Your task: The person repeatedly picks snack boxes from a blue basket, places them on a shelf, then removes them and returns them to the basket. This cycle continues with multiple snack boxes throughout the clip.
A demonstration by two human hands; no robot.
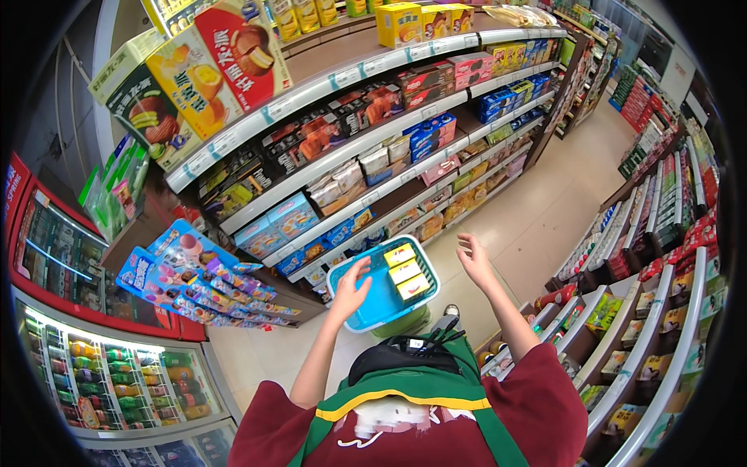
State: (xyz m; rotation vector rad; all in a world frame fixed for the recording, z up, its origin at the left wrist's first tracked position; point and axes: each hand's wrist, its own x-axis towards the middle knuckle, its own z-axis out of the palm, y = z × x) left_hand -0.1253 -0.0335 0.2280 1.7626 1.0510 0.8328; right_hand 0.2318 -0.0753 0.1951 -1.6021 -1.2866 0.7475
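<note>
Looks like mid-stocking: left hand [349, 294] hovers fingers-apart over the blue plastic basket [373, 300] holding three yellow boxes [406, 272], right hand [475, 261] open, empty nearby, so grabbing a box probably comes next.

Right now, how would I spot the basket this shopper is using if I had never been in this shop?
Start at the long snack shelving on the left of the aisle, then look down to the floor before it. There sits a light blue basket, under the left hand. Unlike anything nearby, it holds three yellow boxes in a row.
</note>
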